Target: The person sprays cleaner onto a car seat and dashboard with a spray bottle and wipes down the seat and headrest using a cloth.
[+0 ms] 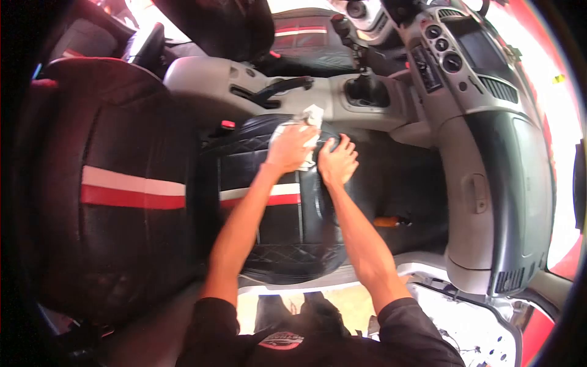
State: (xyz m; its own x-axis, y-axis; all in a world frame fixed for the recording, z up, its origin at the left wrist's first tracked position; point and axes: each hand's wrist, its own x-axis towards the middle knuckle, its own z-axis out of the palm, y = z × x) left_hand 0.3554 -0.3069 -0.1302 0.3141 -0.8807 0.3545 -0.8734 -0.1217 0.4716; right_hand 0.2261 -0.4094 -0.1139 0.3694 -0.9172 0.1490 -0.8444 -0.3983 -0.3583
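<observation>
My left hand presses a crumpled white cloth against the black car seat cushion, near its far front corner. Parts of the cloth stick out past the fingers and below the palm. My right hand rests on the front edge of the same cushion, its fingers apart, with nothing seen in it. The cushion has quilted stitching at its ends and a white and red stripe across it.
The seat backrest rises at left. Beyond the cushion run the centre console, handbrake and gear lever. The dashboard stands at right. An orange-handled tool lies on the dark floor.
</observation>
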